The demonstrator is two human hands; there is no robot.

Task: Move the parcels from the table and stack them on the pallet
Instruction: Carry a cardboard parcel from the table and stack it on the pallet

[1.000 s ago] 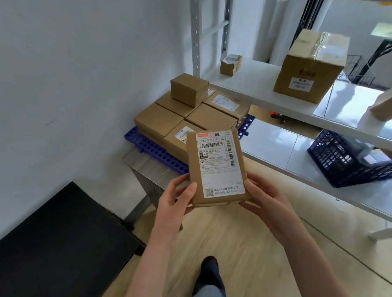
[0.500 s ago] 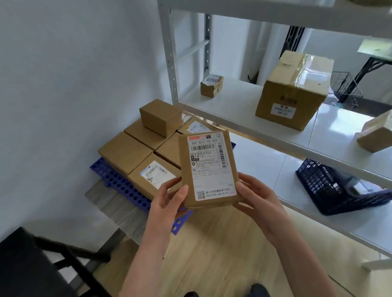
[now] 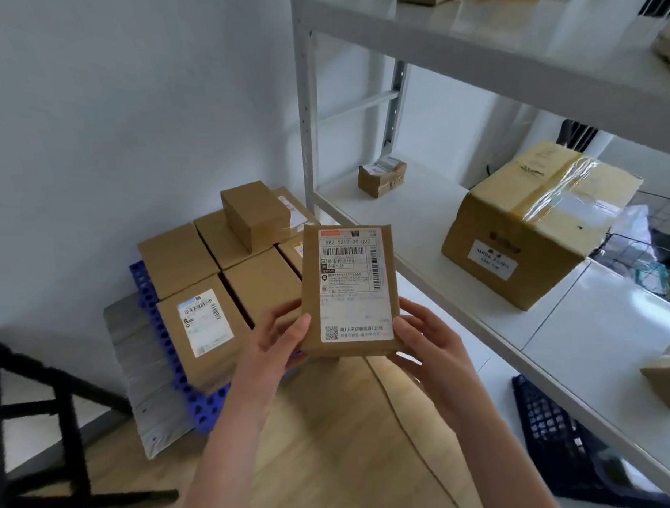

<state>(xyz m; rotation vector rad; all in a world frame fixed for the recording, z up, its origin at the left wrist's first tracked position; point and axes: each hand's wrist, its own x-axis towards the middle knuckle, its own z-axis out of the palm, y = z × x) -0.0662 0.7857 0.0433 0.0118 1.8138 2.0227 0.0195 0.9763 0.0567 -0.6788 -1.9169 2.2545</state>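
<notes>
now both hands grip the flat labelled parcel [image 3: 349, 291] by its near corners, left hand [image 3: 275, 337], right hand [image 3: 429, 340], fingers curled round it, held above the blue pallet [image 3: 153, 309]. best lower it level onto the stacked boxes [image 3: 220, 280], edges squared.

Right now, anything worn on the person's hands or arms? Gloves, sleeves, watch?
Nothing worn that shows. The left hand and right hand have no gloves or rings; the left forearm and right forearm have no sleeve, watch or band up to the frame edge.
</notes>
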